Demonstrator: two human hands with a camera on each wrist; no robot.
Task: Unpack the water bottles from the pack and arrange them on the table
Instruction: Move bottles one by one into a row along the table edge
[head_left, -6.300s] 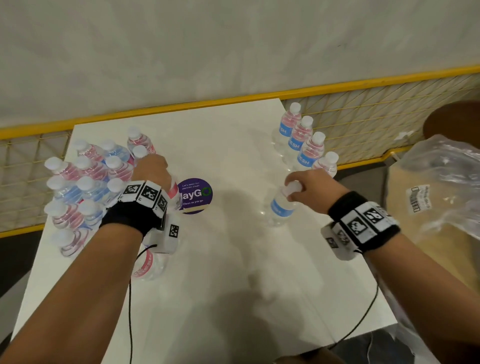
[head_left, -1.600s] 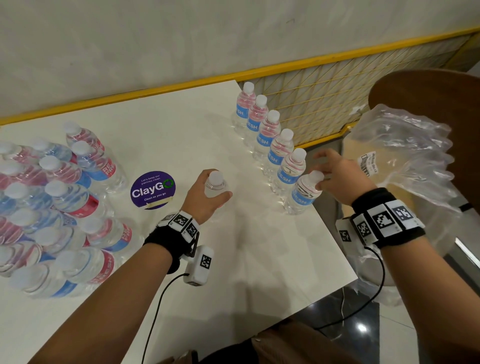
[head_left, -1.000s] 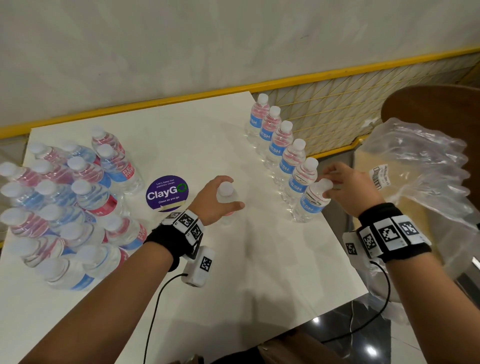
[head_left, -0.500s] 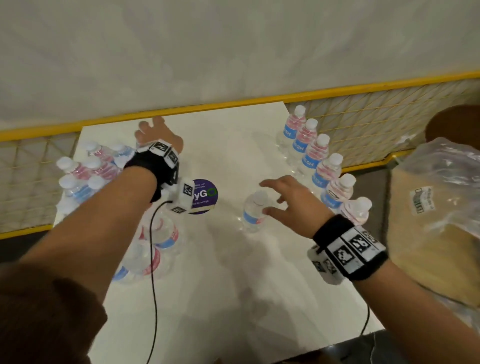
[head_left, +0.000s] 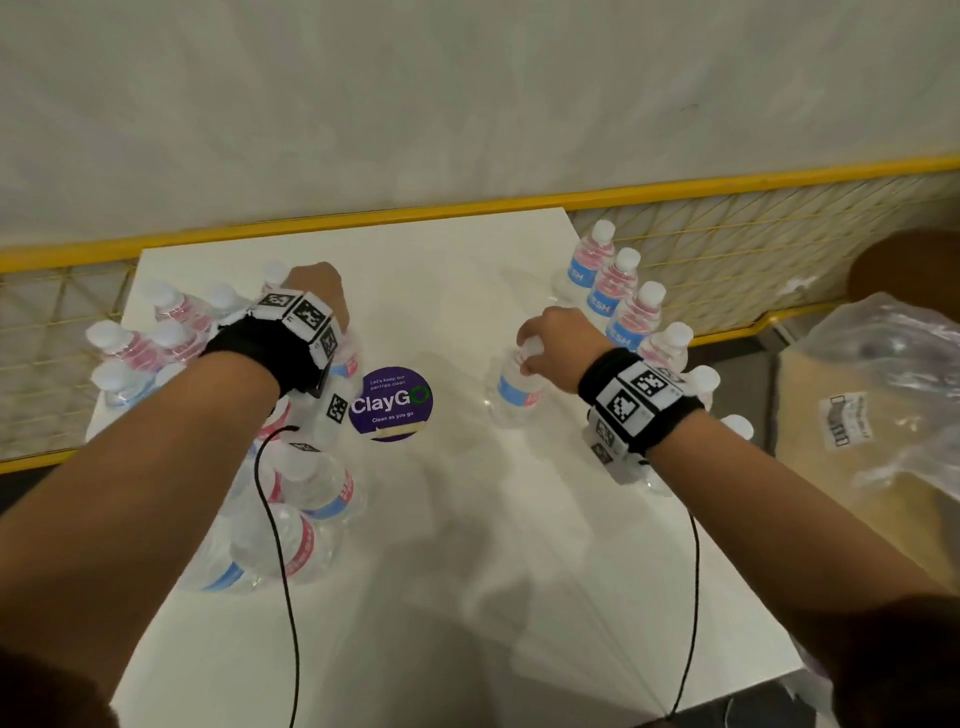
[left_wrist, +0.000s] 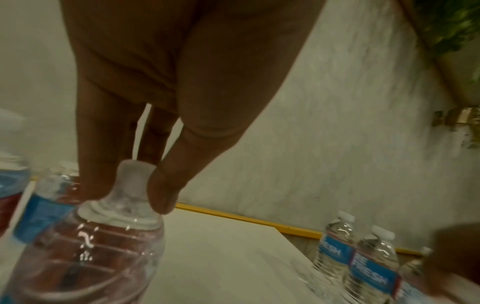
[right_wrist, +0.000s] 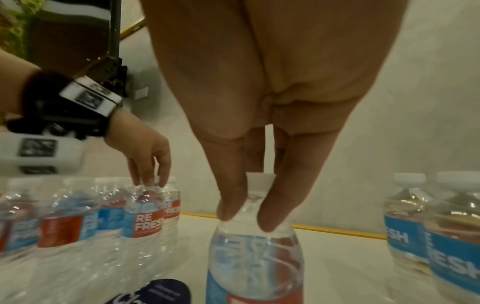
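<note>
Several water bottles with red and blue labels stand bunched in the pack (head_left: 156, 338) at the table's left. My left hand (head_left: 319, 291) reaches into that bunch, and in the left wrist view the left hand (left_wrist: 130, 193) pinches the white cap of one bottle (left_wrist: 103, 257) between thumb and fingers. A lone bottle (head_left: 514, 392) stands in the middle of the table, and my right hand (head_left: 535, 338) grips its top from above. In the right wrist view the right hand (right_wrist: 252, 214) pinches that lone bottle (right_wrist: 255, 263) at cap and neck. A row of bottles (head_left: 636, 317) lines the right edge.
The white table (head_left: 467, 571) carries a purple ClayGo sticker (head_left: 389, 404) between my hands. A yellow mesh rail (head_left: 727, 249) and a wall stand behind. Crumpled clear plastic wrap (head_left: 883, 364) lies beyond the right edge. Thin black cables hang from both wrists.
My left hand, spread open over the far side of the pack half a second ago, has come down and pinched a cap. My right hand has closed on the lone bottle's top.
</note>
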